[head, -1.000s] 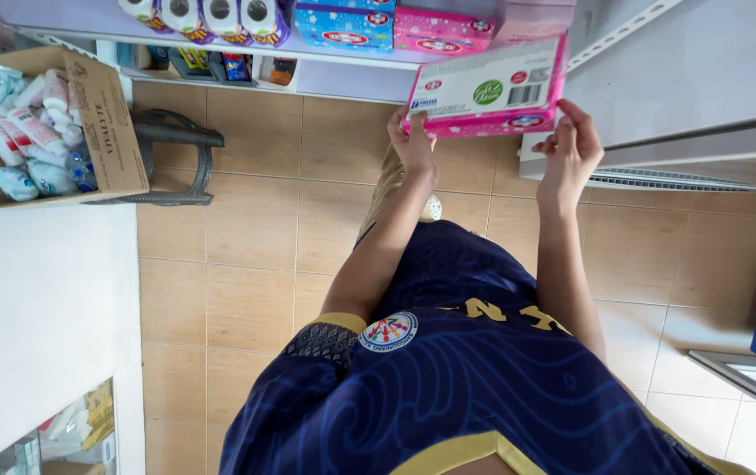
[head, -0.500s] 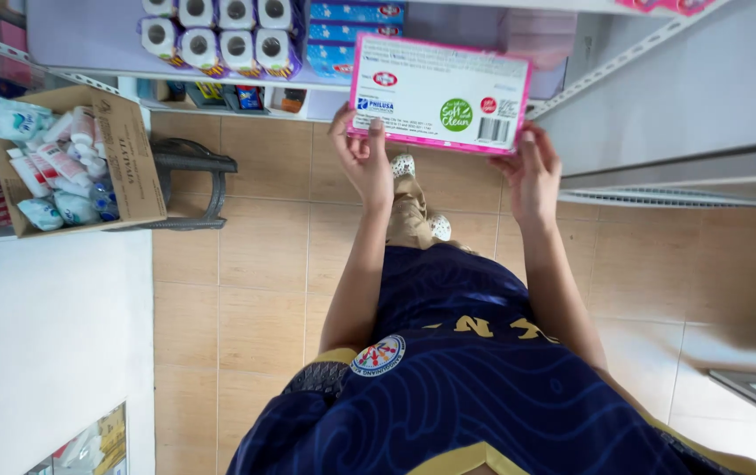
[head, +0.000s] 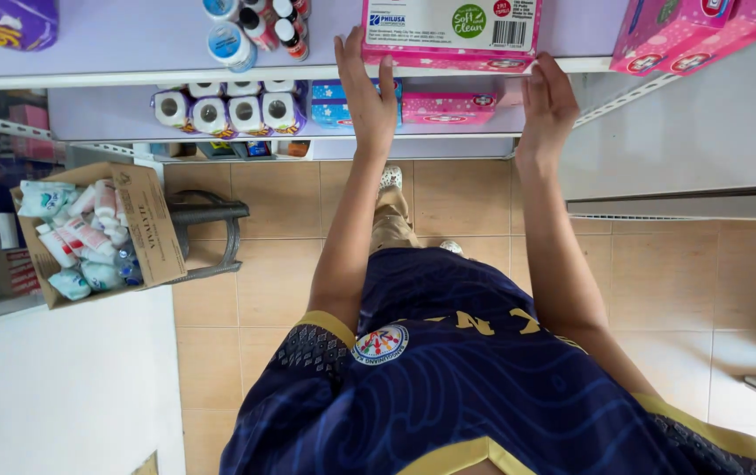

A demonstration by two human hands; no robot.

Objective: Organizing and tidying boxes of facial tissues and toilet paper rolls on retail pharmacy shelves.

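Head camera looks straight down the person's front, past a dark blue jersey [head: 483,387] with gold trim, to a tan tiled floor [head: 659,281] and a run of pale lilac shelves. Both arms are stretched up to the top shelf [head: 131,44]. Left hand [head: 369,92] is flat and open, fingers straight, pressed against the near left edge of a pink and white tissue box [head: 450,31]. Right hand [head: 547,105] is open too, fingers loosely spread, touching the box's near right corner; neither hand wraps around it. The box sits on the shelf's front edge, between a cluster of small capped bottles [head: 259,26] on its left and more pink boxes [head: 703,35] on its right. A purple pack [head: 10,19] lies at the shelf's far left. One shelf lower, toilet paper rolls [head: 224,110] line up beside blue boxes [head: 334,101] and another flat pink box [head: 448,107]. Down on the floor side, a cardboard carton [head: 145,224] full of white wrapped packs rests on a dark stool [head: 215,224], next to a white counter [head: 52,387]. A white panel [head: 686,149] closes the right.
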